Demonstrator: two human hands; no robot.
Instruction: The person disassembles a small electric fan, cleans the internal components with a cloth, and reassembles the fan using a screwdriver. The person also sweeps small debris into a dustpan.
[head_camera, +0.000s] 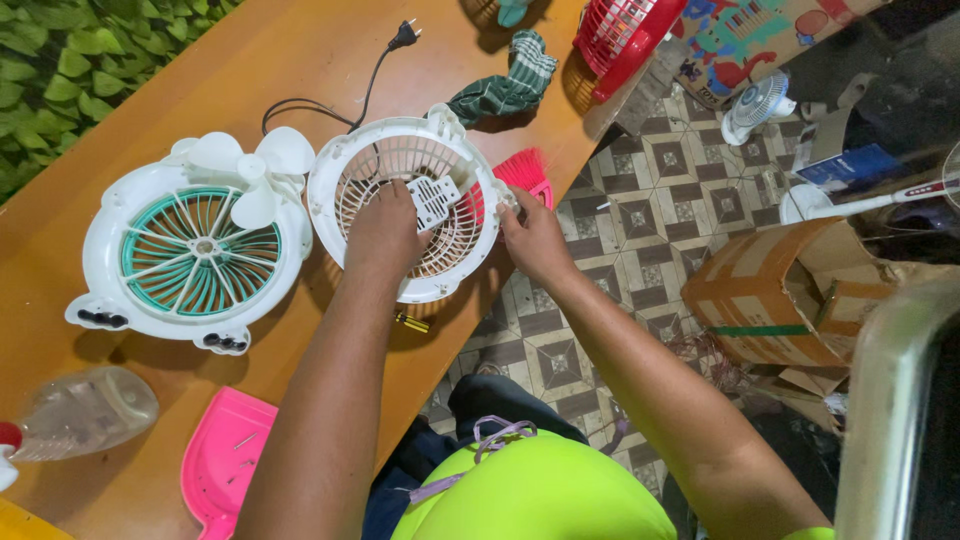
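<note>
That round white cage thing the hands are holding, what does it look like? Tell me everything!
The round white fan grille looks like plastic, with thin ribs spreading from its middle and a small slotted white plate at the centre. It sits tilted, partly over the edge of the orange table. The left hand rests on its ribs and the right hand grips its rim. A pink brush shows just behind it.

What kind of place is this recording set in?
Probably a small fan repair workbench: both hands work on an opened white fan grille, a second fan housing lies beside it, and more fans stand on the floor.
</note>
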